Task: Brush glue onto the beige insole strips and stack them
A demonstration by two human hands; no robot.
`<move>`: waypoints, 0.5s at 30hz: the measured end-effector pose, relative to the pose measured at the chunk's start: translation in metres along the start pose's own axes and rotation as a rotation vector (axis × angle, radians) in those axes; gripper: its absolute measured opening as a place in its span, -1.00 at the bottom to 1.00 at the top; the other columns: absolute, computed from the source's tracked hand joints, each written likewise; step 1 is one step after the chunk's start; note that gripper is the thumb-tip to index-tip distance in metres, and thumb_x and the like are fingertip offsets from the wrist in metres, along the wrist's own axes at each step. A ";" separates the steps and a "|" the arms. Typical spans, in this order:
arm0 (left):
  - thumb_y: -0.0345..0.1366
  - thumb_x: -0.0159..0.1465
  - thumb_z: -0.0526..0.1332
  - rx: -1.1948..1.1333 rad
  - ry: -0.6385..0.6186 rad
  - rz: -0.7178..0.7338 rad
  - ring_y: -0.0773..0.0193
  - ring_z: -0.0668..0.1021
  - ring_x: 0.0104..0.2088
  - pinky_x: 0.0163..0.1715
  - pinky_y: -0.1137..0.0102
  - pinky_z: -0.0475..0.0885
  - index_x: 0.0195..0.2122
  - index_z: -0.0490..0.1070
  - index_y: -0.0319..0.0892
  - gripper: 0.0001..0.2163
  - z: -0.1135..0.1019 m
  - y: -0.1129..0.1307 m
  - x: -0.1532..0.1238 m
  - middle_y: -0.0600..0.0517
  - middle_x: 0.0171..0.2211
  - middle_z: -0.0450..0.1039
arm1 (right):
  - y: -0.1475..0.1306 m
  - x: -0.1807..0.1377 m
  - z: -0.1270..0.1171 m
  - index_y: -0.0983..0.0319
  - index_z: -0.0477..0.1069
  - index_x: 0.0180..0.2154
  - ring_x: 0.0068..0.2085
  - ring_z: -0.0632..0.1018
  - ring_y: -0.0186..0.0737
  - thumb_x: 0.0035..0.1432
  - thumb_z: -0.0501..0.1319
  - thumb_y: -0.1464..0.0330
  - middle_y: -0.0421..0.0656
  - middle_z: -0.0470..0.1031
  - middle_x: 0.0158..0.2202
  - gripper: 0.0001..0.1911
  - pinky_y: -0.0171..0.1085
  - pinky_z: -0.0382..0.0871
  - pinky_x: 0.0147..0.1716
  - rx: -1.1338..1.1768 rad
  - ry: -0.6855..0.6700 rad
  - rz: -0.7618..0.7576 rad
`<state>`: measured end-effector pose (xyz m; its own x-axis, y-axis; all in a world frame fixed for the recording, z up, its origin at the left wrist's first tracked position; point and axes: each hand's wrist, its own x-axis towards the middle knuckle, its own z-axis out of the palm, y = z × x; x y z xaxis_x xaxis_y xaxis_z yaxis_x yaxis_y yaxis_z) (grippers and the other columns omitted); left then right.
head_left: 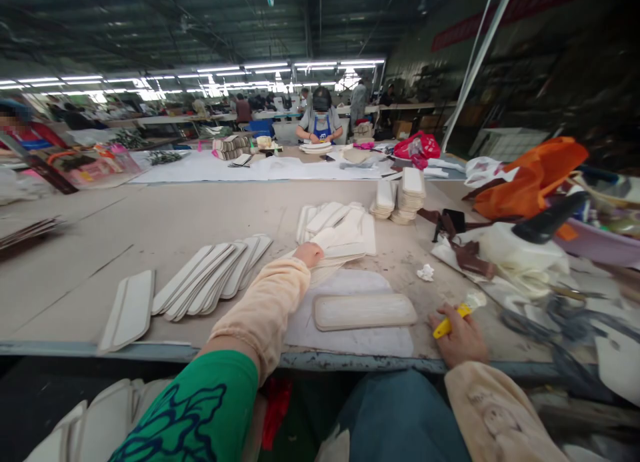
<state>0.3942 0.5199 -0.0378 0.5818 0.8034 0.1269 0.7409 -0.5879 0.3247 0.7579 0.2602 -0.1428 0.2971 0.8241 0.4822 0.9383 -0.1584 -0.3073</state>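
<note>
Left hand (307,254), beige oversleeve: laid on the near end of the loose pile of white strips (340,232), mid-bench; fingers curled down on the top strip, grip or mere touch not to be told. Right hand (463,339): closed around the yellow handle of a brush (450,322), bristle end up, at the near edge of the workbench (150,215). Between both hands: 1 single strip (364,311), flat on a pale mat (350,345). Left of that: fanned row (215,279) of like strips, overlapping. Behind the pile: 2 short stacks (400,199). To the right: white bottle (520,245) with black cap, tilted; orange bag (530,175) beyond. Far table: co-worker (320,119), well apart. Handling, as judged: strips light, thin, semi-stiff, likely to slide off each other; best taken at 1 rounded end or along a long edge, thumb above, fingers beneath, little squeeze needed.
</note>
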 end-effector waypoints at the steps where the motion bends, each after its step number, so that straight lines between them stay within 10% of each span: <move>1: -0.35 0.25 0.14 0.014 0.018 0.008 0.17 0.54 -0.19 -0.08 0.34 0.40 -0.39 0.56 -0.20 -0.81 -0.001 0.002 -0.002 -0.08 -0.29 0.57 | -0.004 0.000 -0.002 0.18 0.42 -0.18 0.03 0.48 0.11 0.13 0.06 -0.02 0.02 0.55 -0.14 -0.55 0.03 0.33 0.04 0.001 0.004 0.006; 15: -0.28 0.42 -0.05 0.243 0.256 -0.124 0.15 0.55 -0.13 -0.11 0.34 0.37 -0.04 0.37 -0.20 -0.75 -0.094 0.028 -0.008 -0.12 -0.15 0.52 | -0.055 0.030 -0.051 0.17 0.37 -0.14 0.17 0.38 0.11 0.18 0.16 0.03 0.03 0.47 0.05 -0.62 0.09 0.26 0.12 0.267 0.321 0.035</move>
<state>0.3791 0.5055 0.0583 0.4026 0.8495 0.3409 0.8765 -0.4651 0.1239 0.7245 0.2661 -0.0692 0.4077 0.6024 0.6862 0.8604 -0.0017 -0.5096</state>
